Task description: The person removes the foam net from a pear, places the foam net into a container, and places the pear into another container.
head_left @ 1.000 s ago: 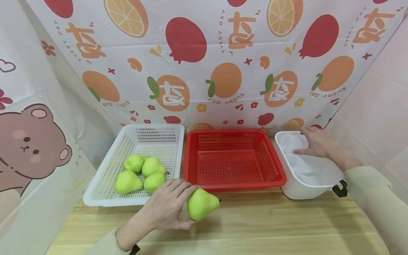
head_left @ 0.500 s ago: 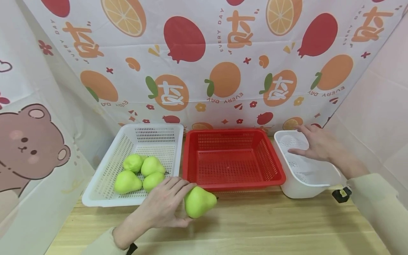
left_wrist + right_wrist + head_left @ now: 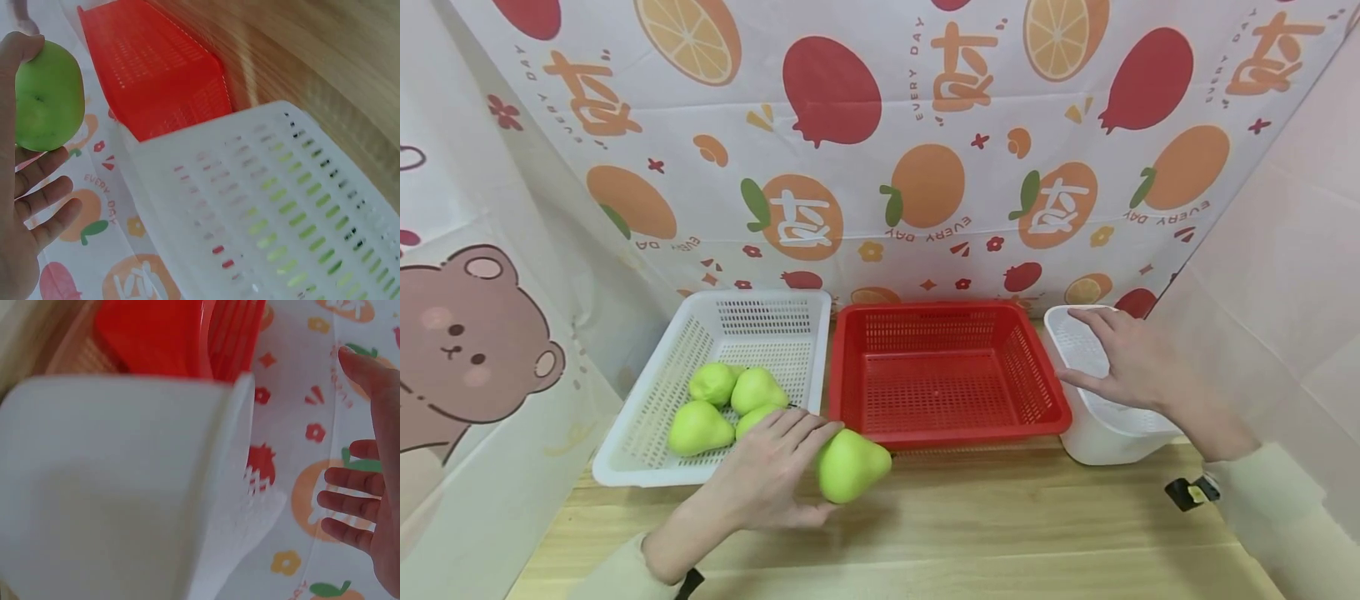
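Note:
Thumb and fingers of my left hand [image 3: 767,475] grip a green pear [image 3: 850,467], held above the wooden table in front of the gap between the white and red baskets. The left wrist view shows the pear's rounded bottom end, with the thumb on one side. Several more green pears [image 3: 702,428] lie in the white basket [image 3: 647,477] on the left; my left hand partly covers one of them. My right hand [image 3: 1138,362], holding nothing, hovers with fingers spread over the white tub [image 3: 1105,446] at the right. In the right wrist view its fingers are extended, apart from the tub's wall.
A red basket [image 3: 955,437] stands between the white basket and the tub; only its perforated bottom shows inside. Behind them hangs a fruit-print curtain [image 3: 865,192]. The wooden table [image 3: 1000,525] extends in front, and a bear-print cloth [image 3: 475,333] hangs at the left.
My left hand has drifted slightly left and up with the pear still in its grip. My right hand has shifted a little left over the tub.

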{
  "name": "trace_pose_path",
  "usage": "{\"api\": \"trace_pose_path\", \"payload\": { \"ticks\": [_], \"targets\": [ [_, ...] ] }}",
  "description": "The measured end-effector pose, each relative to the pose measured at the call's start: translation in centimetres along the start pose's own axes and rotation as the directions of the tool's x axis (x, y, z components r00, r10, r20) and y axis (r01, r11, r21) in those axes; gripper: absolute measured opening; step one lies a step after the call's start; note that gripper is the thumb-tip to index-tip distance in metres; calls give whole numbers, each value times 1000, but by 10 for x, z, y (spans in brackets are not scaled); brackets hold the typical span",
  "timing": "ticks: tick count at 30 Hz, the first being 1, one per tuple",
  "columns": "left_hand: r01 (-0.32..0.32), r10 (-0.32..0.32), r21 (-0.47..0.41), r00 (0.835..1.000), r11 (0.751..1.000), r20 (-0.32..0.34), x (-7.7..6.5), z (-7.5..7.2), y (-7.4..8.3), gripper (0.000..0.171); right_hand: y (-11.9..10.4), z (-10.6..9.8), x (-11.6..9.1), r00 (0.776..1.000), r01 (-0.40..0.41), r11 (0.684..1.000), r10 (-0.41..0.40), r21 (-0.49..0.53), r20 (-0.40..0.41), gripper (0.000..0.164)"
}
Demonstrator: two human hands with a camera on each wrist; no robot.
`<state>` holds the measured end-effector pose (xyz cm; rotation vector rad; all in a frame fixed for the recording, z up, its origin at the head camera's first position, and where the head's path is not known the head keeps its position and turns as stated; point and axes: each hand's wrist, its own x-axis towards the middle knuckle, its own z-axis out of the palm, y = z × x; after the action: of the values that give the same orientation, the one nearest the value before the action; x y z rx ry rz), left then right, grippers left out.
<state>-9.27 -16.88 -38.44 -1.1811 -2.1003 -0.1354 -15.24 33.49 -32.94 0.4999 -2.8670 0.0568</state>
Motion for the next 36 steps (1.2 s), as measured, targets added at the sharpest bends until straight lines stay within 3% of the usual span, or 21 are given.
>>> {"api": "trace_pose_path", "payload": {
  "ticks": [4,8,11,16,26,36],
  "targets": [
    [12,-12,14,1000,1000,7,-2,-5,-5,93,-13,6,-7,993,62,998,-60,11,-104,93],
    [28,-28,24,999,999,24,-5,-10,-10,94,-25,13,-14,969,119,993,-116,2,-218,91],
    [36,-37,21,999,999,27,-6,-13,-15,93,-35,18,-19,959,136,991,-131,2,-252,94],
    [51,-52,32,998,998,40,-9,-19,-25,90,-52,27,-29,955,147,989,-146,-12,-258,100],
    [94,-100,71,992,993,81,-13,-33,-44,88,-77,47,-46,954,136,989,-115,56,-278,107],
    [145,-160,94,970,985,184,-20,-46,-71,91,-96,57,-57,960,133,988,-109,78,-256,111]
  ]
}}
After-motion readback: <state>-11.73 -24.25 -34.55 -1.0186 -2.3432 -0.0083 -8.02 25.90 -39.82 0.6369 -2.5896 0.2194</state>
